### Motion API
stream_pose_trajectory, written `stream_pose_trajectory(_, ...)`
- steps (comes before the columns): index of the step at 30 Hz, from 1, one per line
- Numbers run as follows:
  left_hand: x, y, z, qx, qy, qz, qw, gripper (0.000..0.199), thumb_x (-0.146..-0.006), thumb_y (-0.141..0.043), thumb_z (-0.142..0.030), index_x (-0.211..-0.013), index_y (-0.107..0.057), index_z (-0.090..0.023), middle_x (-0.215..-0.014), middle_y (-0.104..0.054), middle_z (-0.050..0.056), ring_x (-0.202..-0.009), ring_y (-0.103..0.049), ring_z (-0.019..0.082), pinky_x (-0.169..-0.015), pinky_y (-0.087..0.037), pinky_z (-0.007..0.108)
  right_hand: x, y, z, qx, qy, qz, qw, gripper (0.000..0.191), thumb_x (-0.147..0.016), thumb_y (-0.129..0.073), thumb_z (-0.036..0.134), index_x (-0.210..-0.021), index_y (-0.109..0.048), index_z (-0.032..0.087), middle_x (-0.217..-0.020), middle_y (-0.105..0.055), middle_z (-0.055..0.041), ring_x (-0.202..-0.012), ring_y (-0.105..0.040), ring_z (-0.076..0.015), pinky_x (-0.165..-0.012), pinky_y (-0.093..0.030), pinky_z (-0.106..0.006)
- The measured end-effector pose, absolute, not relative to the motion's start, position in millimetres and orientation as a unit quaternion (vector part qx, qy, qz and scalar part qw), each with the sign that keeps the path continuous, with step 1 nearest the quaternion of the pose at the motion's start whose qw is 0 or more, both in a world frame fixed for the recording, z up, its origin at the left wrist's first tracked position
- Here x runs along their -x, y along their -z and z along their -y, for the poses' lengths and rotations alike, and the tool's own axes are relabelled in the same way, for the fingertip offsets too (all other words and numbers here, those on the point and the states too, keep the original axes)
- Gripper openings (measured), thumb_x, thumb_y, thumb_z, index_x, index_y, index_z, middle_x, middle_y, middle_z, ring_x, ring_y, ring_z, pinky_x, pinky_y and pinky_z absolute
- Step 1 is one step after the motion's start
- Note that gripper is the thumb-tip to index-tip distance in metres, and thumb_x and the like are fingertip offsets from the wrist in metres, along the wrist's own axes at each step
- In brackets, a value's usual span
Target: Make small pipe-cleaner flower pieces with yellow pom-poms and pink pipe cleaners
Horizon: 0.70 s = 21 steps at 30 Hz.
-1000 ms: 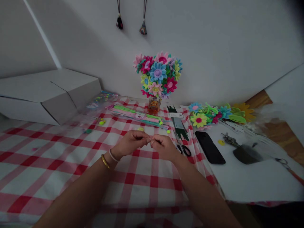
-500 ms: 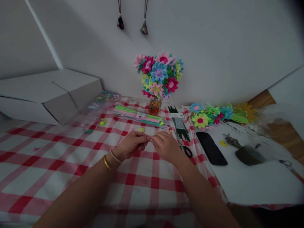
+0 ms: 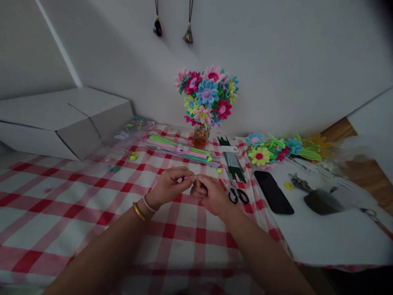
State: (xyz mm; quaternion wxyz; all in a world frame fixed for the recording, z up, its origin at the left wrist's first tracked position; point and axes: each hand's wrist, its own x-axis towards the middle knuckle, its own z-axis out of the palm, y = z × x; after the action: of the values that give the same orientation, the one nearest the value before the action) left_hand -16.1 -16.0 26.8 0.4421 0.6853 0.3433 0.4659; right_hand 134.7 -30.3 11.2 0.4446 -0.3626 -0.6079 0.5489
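Over the checked cloth, my left hand (image 3: 170, 186) pinches with thumb and forefinger, its fingertips meeting those of my right hand (image 3: 211, 194). Thumb and forefinger of the right hand are pressed together too, the other fingers curled in. A small, pale pinkish bit shows at the fingertips, too little of it to name. Just right of the right hand lie scissors (image 3: 238, 195) with black handles. Beyond the hands is a plastic pack of coloured pipe cleaners (image 3: 175, 148), and a small yellow pompom (image 3: 219, 171) rests nearer the right hand.
A vase (image 3: 201, 136) of fuzzy flowers (image 3: 207, 96) stands by the wall. At left sits a white box (image 3: 67, 119) beside clear bags. On the right are a phone (image 3: 273, 191), keys (image 3: 300, 182) and loose fuzzy flowers (image 3: 259, 155). A dark green strip pack (image 3: 231, 157) lies behind the scissors.
My right hand has turned and its fingers have curled inward from a flatter reach. The scissors' handles and the yellow pompom show more fully. My left hand stays nearly in place.
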Motion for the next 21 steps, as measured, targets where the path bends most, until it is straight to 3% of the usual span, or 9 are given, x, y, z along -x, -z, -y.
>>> stream_pose_trajectory(3,13,-21,10,-0.572,-0.482,-0.352,0.563,0.016,-0.07,-0.061,-0.029,-0.066,-0.063,-0.014,-0.051,-0.048,-0.002,-0.044,-0.037,0.006,-0.044,-0.029,0.021,-144,-17,27,0.402,-0.315,0.752,0.418,0.026,-0.085,-0.038,0.039,-0.073,-0.049,0.019,-0.063,-0.052,-0.0012,-0.061,-0.048,-0.0134,-0.059,-0.037,-0.028)
stream_pose_trajectory(6,12,-18,7,-0.487,-0.463,-0.335,0.661,0.016,-0.068,-0.063,-0.028,-0.064,-0.06,-0.012,-0.046,-0.043,-0.005,-0.039,-0.032,0.003,-0.04,-0.023,0.019,-154,-23,25,0.38,-0.077,0.843,0.374,0.019,-0.085,-0.043,0.033,-0.086,-0.055,0.018,-0.081,-0.061,-0.0063,-0.079,-0.053,-0.0175,-0.075,-0.037,-0.033)
stream_pose_trajectory(11,12,-19,9,-0.465,-0.437,-0.32,0.701,0.015,-0.066,-0.065,-0.025,-0.063,-0.059,-0.011,-0.044,-0.042,-0.005,-0.037,-0.031,0.002,-0.039,-0.021,0.019,-160,-28,27,0.382,0.037,0.856,0.345,0.018,-0.086,-0.04,0.027,-0.089,-0.056,0.018,-0.083,-0.062,-0.0067,-0.082,-0.052,-0.0183,-0.078,-0.035,-0.035)
stream_pose_trajectory(16,13,-17,10,-0.507,-0.424,-0.327,0.675,0.016,-0.067,-0.064,-0.028,-0.065,-0.061,-0.012,-0.046,-0.045,-0.004,-0.039,-0.033,0.004,-0.04,-0.024,0.02,-158,-30,33,0.372,-0.027,0.856,0.357,0.017,-0.083,-0.041,0.023,-0.075,-0.054,0.018,-0.073,-0.057,-0.0051,-0.075,-0.049,-0.0172,-0.074,-0.036,-0.034)
stream_pose_trajectory(18,14,-19,11,-0.568,-0.426,-0.335,0.62,0.017,-0.068,-0.063,-0.029,-0.067,-0.063,-0.013,-0.047,-0.047,-0.003,-0.042,-0.036,0.005,-0.042,-0.027,0.02,-153,-28,34,0.386,-0.144,0.823,0.391,0.018,-0.081,-0.041,0.023,-0.066,-0.05,0.019,-0.064,-0.051,-0.0018,-0.066,-0.046,-0.0147,-0.066,-0.037,-0.03)
stream_pose_trajectory(21,17,-25,15,-0.676,-0.443,-0.335,0.484,0.015,-0.068,-0.063,-0.029,-0.068,-0.067,-0.014,-0.058,-0.055,0.001,-0.053,-0.044,0.009,-0.051,-0.035,0.022,-142,-22,33,0.393,-0.415,0.683,0.454,0.022,-0.078,-0.039,0.026,-0.057,-0.04,0.02,-0.052,-0.037,0.0034,-0.05,-0.036,-0.0103,-0.05,-0.033,-0.025)
